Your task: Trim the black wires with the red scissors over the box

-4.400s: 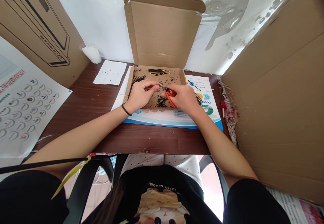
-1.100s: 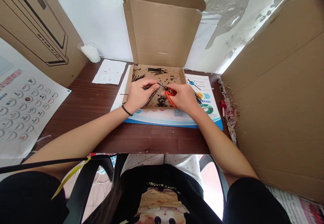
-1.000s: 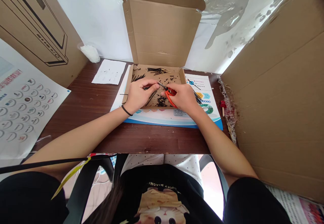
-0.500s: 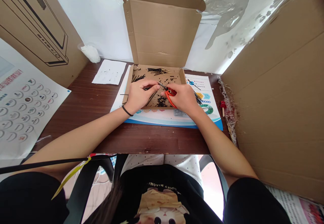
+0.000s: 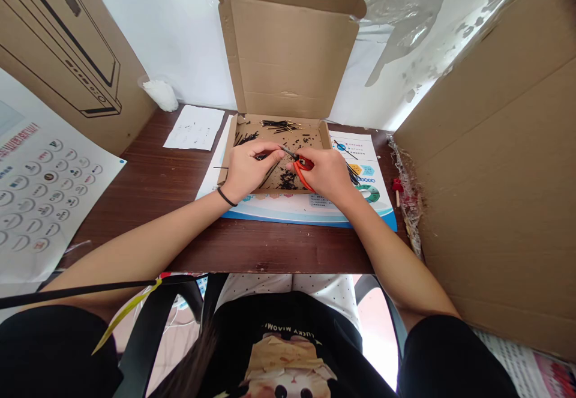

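Observation:
My right hand (image 5: 327, 171) is closed round red-handled scissors (image 5: 302, 176), their blades pointing left to the fingertips of my left hand (image 5: 252, 167). My left thumb and forefinger are pinched together at the blade tip. From behind the left hand a thin black wire (image 5: 220, 168) sticks out; its other end is hidden by the fingers. Both hands are over the front of an open cardboard box (image 5: 324, 131). Inside lie a bundle of black wires with gold-coloured ends (image 5: 279, 125), more black wires (image 5: 245, 138) at the left and a heap of black scraps (image 5: 288, 180).
The box's lid (image 5: 292, 56) stands up at the back. Under the box is a printed sheet (image 5: 288, 213); black wires (image 5: 352, 174) lie on its right. White paper (image 5: 195, 128) with small scraps lies at the left. A large cardboard panel (image 5: 495, 176) bounds the right side.

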